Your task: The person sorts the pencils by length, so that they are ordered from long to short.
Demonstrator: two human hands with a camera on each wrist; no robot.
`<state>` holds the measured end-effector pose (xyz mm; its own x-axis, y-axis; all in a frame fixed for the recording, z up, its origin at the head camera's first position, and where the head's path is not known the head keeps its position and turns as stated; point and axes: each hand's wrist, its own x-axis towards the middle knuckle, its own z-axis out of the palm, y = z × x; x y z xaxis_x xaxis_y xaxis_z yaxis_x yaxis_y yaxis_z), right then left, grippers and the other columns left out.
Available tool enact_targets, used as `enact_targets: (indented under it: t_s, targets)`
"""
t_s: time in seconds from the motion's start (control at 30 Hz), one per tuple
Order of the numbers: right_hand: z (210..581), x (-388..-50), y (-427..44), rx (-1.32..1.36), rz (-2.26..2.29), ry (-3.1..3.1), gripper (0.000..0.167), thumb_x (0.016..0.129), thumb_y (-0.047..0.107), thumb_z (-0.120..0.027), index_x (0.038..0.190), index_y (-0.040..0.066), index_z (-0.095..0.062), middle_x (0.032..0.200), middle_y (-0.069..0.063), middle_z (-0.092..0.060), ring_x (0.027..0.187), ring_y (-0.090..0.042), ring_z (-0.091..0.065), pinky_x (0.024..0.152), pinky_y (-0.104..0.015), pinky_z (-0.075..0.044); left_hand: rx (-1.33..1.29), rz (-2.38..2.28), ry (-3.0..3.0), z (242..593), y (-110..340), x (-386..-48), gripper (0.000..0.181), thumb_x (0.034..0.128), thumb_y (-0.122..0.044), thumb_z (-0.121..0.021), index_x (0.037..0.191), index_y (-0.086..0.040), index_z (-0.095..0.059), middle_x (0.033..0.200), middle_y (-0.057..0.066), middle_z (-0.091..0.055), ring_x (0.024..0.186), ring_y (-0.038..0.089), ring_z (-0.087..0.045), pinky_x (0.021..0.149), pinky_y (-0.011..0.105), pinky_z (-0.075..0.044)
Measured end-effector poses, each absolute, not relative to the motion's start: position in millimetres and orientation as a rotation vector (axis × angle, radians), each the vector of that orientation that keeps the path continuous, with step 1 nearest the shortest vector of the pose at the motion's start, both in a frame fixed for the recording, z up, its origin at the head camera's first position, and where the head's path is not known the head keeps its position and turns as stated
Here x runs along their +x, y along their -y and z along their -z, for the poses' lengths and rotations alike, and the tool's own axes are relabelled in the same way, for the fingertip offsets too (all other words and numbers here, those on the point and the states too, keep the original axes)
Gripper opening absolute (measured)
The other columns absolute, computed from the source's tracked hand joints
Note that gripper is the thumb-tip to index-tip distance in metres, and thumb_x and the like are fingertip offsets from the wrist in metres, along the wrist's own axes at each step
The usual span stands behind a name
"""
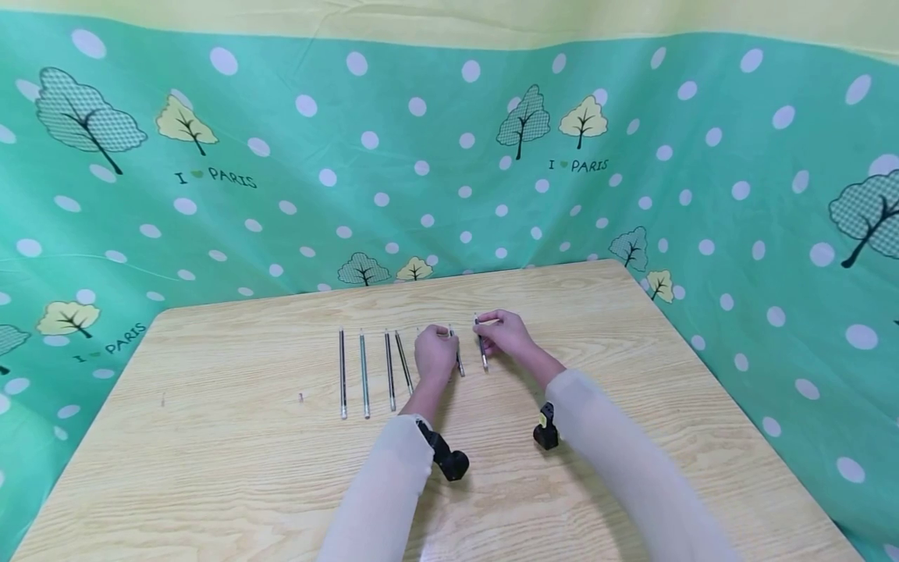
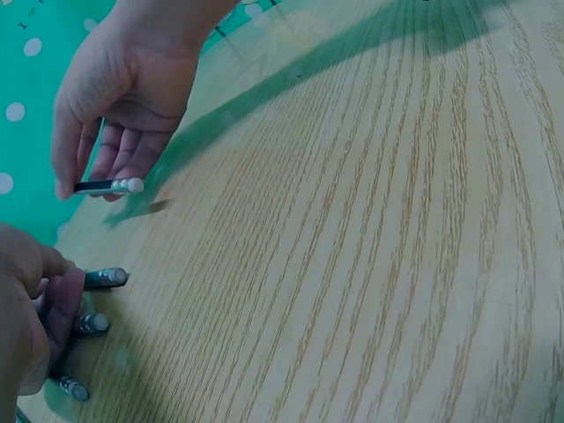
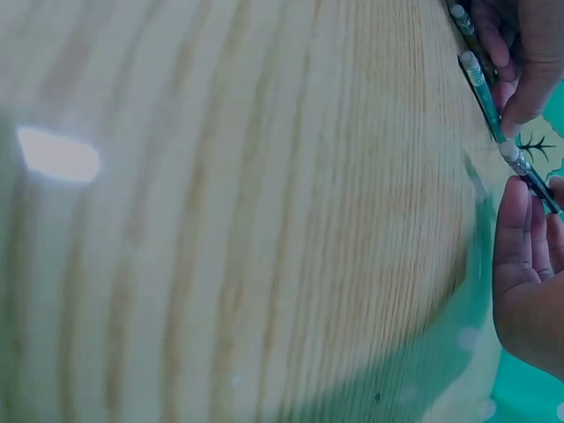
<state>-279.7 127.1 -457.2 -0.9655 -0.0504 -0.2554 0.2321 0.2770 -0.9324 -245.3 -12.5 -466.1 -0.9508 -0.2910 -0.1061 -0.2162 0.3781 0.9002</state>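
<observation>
My right hand (image 1: 507, 336) pinches a dark pencil (image 1: 481, 347) with a white eraser end. In the left wrist view this pencil (image 2: 106, 187) is raised off the table, its shadow apart from it. To the left, my left hand (image 1: 435, 355) has its fingertips around the far part of another dark pencil (image 1: 460, 362), which lies on the table. The right wrist view shows that pencil (image 3: 480, 88) beside the left fingers. Left of the hands lie a black pencil (image 1: 342, 375), a teal pencil (image 1: 364, 375) and several more, roughly side by side; the left hand partly hides some.
The wooden table (image 1: 232, 468) has a green dotted cloth (image 1: 421, 156) hanging behind it and along the right side. A tiny pinkish bit (image 1: 300, 397) and another small speck (image 1: 163, 399) lie left of the pencils. Black wrist cameras sit at both cuffs.
</observation>
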Motion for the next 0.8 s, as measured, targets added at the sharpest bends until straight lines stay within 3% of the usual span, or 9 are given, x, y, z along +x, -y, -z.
enact_targets:
  t_s: [0.8]
  targets:
    - [462.3, -279.4, -120.4, 0.151, 1.677, -2.415, 0.028, 0.086, 0.014, -0.064, 0.111, 0.001, -0.058, 0.063, -0.002, -0.056, 0.048, -0.009, -0.053, 0.044, -0.021, -0.051, 0.463, 1.677, 2.532, 465.1, 12.6, -243.5, 0.026, 0.0857, -0.010, -0.061, 0.111, -0.001, -0.061, 0.088, 0.013, -0.070, 0.048, 0.013, -0.057, 0.043, 0.020, -0.049]
